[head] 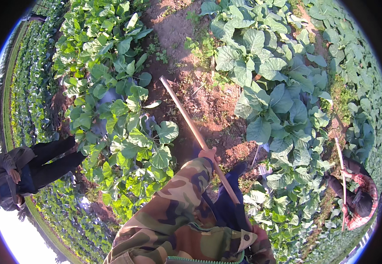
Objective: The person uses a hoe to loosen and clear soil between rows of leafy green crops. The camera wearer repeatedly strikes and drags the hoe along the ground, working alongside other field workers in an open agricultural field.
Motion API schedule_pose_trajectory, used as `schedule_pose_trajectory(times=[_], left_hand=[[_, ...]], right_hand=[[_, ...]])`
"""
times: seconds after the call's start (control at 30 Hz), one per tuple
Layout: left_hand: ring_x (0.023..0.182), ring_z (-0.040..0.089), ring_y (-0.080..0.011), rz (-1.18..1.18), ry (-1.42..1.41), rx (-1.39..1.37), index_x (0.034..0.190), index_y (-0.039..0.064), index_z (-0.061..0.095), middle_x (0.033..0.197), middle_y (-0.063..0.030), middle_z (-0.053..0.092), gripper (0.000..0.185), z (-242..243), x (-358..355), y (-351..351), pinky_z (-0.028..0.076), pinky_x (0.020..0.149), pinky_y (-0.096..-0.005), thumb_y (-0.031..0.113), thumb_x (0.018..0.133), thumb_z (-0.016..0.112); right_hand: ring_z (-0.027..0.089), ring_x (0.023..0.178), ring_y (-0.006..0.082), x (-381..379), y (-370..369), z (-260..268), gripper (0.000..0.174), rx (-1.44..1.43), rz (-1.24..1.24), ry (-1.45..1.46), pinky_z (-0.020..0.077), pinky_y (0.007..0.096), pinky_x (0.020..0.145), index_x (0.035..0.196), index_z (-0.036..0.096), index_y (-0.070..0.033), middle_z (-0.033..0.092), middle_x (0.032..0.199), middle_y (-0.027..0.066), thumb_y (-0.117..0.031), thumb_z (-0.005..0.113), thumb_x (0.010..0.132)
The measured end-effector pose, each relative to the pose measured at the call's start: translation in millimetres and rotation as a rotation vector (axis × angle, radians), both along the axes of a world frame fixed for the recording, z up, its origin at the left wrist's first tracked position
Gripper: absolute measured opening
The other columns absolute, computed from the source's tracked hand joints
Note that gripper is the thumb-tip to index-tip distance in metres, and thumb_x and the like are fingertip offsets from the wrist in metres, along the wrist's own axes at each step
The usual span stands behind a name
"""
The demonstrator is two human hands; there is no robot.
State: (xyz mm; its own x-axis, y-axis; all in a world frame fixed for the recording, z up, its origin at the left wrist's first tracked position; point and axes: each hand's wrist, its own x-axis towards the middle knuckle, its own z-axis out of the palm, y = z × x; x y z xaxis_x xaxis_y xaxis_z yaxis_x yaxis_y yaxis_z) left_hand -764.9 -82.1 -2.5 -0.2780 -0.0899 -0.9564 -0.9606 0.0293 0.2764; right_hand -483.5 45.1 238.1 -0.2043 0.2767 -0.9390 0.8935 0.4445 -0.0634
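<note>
A long, pale wooden pole (187,118) slants across the middle of the view, its upper end over bare soil between two leafy crop rows. My left hand (209,154) is closed around the middle of it, at the end of a camouflage sleeve. Close to my hip, my right hand (260,233) shows only in part, beside the jacket hem and near the pole's lower stretch. Shadow and cloth there hide its fingers, so its grip cannot be told. Dark trousers and a dark shoe (239,169) are visible below the pole, on the soil by the right-hand row.
Broad-leaved green plants (130,138) form the left row; larger ones (276,99) fill the right row. A person in dark clothes (29,170) stands at far left. At far right, a person in a checked shirt (362,198) holds a long pole (340,158).
</note>
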Motion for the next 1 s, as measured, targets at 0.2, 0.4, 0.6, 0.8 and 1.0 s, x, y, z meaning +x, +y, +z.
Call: schedule_pose_trajectory(times=[0.2,0.4,0.6,0.8,1.0], left_hand=[[0.046,0.054,-0.0242,0.059,-0.354,0.071,0.069,-0.001,0.049,0.056,-0.0097,0.049,0.023,5.8,111.0,23.5,0.049,0.04,-0.0397,0.016,0.083,0.056],[0.042,0.052,-0.0241,-0.078,-0.322,0.01,0.068,0.0,0.045,0.051,-0.0102,0.047,0.025,6.9,93.9,28.4,0.047,0.038,-0.0384,0.017,0.083,0.056],[0.037,0.049,-0.0225,-0.027,0.028,0.039,0.067,0.001,0.044,0.048,-0.0099,0.047,0.026,9.9,-11.4,34.9,0.042,0.033,-0.037,0.018,0.082,0.056],[0.036,0.049,-0.0205,-0.096,0.158,-0.041,0.065,0.001,0.044,0.048,-0.009,0.046,0.028,30.5,-28.7,40.6,0.042,0.032,-0.034,0.02,0.082,0.056],[0.036,0.048,-0.0213,-0.021,0.106,0.032,0.06,0.002,0.044,0.047,-0.0086,0.045,0.031,24.2,1.8,31.3,0.04,0.032,-0.0344,0.021,0.081,0.057]], right_hand=[[0.052,0.058,0.0291,169.8,19.6,0.1,0.021,-0.164,-0.476,-0.057,0.0434,0.0398,0.054,0.069,0.049,-0.004,0.051,0.06,0.0128,-0.02,0.061,0.067],[0.052,0.062,0.0313,153.1,21.6,-13.3,0.024,-0.035,-0.12,-0.163,0.0443,0.0399,0.057,0.074,0.051,-0.004,0.053,0.065,0.0138,-0.026,0.06,0.072],[0.058,0.074,0.0379,-45.2,6.9,-59.4,0.033,0.013,0.102,0.032,0.0463,0.0454,0.067,0.086,0.055,-0.005,0.06,0.074,0.0189,-0.033,0.063,0.07],[0.058,0.079,0.0389,-138.8,-18.7,-113.2,0.031,0.04,0.129,0.226,0.046,0.0466,0.071,0.09,0.053,-0.002,0.06,0.081,0.0215,-0.028,0.059,0.074],[0.058,0.078,0.039,-89.7,-17.0,-80.5,0.037,-0.044,0.09,0.189,0.046,0.0453,0.069,0.089,0.052,0.0,0.06,0.08,0.0226,-0.029,0.064,0.071]])
